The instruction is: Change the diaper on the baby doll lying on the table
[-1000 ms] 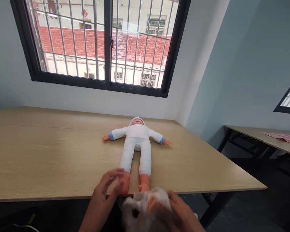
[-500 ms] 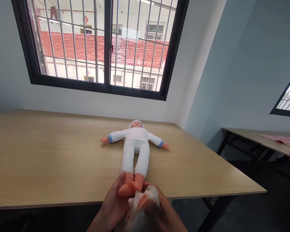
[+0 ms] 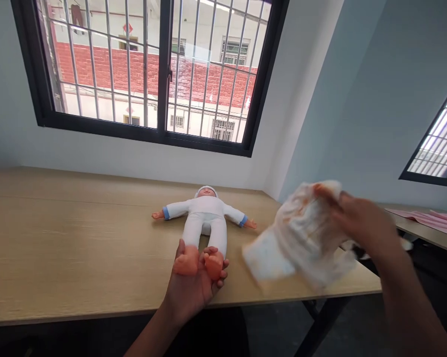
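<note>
On its back on the table lies a baby doll [image 3: 205, 218] in a white suit with blue cuffs and a white cap. Its bare feet point toward me. My left hand [image 3: 193, 287] is under both feet, palm up, with the fingers curled around them. Off to the right, my right hand [image 3: 364, 223] grips a diaper [image 3: 301, 238] by its upper edge. The diaper is white with orange markings and a pale patterned panel, hanging loose above the table's right part and blurred by motion.
The wooden table [image 3: 78, 258] has its front edge close to me. A barred window [image 3: 163, 74] is in the wall behind it. Another table at the right carries pink cloth [image 3: 427, 220].
My right hand has moved from beside the doll's feet up to the right, carrying the diaper, which has spread out. My left hand has shifted under both feet.
</note>
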{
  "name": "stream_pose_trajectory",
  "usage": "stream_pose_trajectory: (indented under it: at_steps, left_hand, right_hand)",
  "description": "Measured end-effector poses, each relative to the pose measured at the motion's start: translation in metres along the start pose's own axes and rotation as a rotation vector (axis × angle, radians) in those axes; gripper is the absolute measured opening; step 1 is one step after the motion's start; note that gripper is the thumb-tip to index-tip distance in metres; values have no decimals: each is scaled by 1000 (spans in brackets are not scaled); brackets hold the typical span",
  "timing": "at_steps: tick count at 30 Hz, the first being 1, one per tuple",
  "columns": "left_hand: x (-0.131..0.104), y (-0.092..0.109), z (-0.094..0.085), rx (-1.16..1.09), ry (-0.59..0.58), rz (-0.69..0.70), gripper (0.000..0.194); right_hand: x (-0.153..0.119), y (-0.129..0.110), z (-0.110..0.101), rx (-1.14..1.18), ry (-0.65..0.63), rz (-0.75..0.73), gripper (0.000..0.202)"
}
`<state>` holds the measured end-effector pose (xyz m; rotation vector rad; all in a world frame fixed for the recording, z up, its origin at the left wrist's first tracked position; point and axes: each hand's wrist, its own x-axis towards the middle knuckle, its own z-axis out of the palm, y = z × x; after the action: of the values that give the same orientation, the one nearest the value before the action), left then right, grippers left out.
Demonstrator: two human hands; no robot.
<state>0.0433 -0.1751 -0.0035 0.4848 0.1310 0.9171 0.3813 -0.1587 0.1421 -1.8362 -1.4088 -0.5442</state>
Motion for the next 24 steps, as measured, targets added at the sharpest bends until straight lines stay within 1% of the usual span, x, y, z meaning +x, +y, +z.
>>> stream_pose_trajectory:
  at_steps: [1, 2, 3, 4, 5, 6, 8, 10, 11, 13, 14, 15, 18, 22, 24]
  left_hand:
    - [2, 1, 3, 12, -9, -5, 59]
    - [3, 2, 5, 27, -11, -5, 54]
    - [4, 3, 7, 43, -7, -6, 49]
    - [5, 4, 9, 58, 1, -6, 47]
    - [6, 6, 11, 73, 9, -7, 46]
    - [8, 8, 14, 87, 13, -7, 46]
    - [11, 13, 20, 125, -1, -9, 49]
    - [16, 22, 29, 167, -51, -15, 50]
    - [19, 27, 35, 185, -82, -19, 51]
    - [28, 40, 47, 213, -139, -32, 51]
    - [33, 46, 54, 226, -159, -39, 52]
    - [38, 53, 60, 244, -173, -46, 53]
    - [54, 70, 79, 318, -201, -62, 52]
    - [72, 88, 98, 365, -227, -49, 52]
    - [79, 97, 107, 370, -221, -45, 54]
  right_hand:
    - [4, 0, -9, -129, 63, 35, 61]
    - [3, -1, -15, -221, 84, 35, 64]
    - [-3, -4, -17, -267, 72, -1, 61]
    - [-12, -7, -14, -284, 75, -34, 54]
    - [-24, -11, -6, -288, 49, -85, 43]
    - [-39, -15, 5, -280, -11, -141, 32]
    - [-70, -24, 38, -243, -167, -268, 21]
    - [-104, -32, 74, -161, -303, -423, 31]
    - [-120, -37, 90, -156, -377, -454, 38]
    - [-148, -45, 117, -198, -540, -425, 45]
    - [-159, -49, 126, -206, -597, -416, 50]
    - [-168, -54, 133, -208, -620, -398, 57]
    - [-180, -70, 139, -189, -655, -365, 63]
    - [-174, -94, 138, -99, -744, -383, 60]
    - [-170, -105, 140, -19, -779, -432, 61]
